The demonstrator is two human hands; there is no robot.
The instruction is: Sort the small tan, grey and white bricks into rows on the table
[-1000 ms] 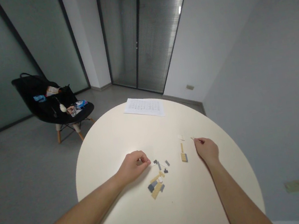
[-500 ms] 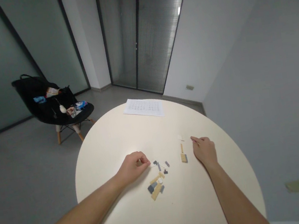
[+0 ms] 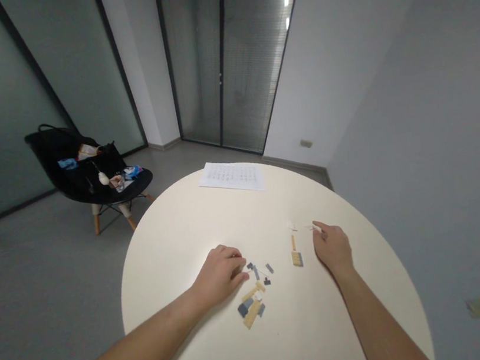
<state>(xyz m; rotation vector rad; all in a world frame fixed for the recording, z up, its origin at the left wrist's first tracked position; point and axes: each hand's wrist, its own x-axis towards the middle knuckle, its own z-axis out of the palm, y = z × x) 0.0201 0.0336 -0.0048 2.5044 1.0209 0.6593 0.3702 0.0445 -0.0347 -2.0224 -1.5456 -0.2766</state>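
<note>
The left hand (image 3: 220,275) is being held low on the table (image 3: 169,285), loosely curled and narrow, with its fingertips just beside a scatter of small grey bricks (image 3: 256,272); whether anything is being gripped inside it cannot be told. The right hand (image 3: 332,248) is being kept narrow right of centre, a small pale piece (image 3: 316,227) apparently being pinched between its thumb and forefinger. Between the hands, the bricks are being left in loose groups: a tan and grey cluster (image 3: 251,306) is lying at lower centre, and a tan plate (image 3: 296,259) and a thin tan strip (image 3: 293,242) are lying just left of the right hand, with a white bit (image 3: 291,226) above them. No large built form is being shown; any joined pairs are too small to tell. A printed sheet (image 3: 231,176) is being left at the table's far edge, while a black chair (image 3: 88,183) carrying a bag (image 3: 98,158) is being seen at upper left of the frame.
</note>
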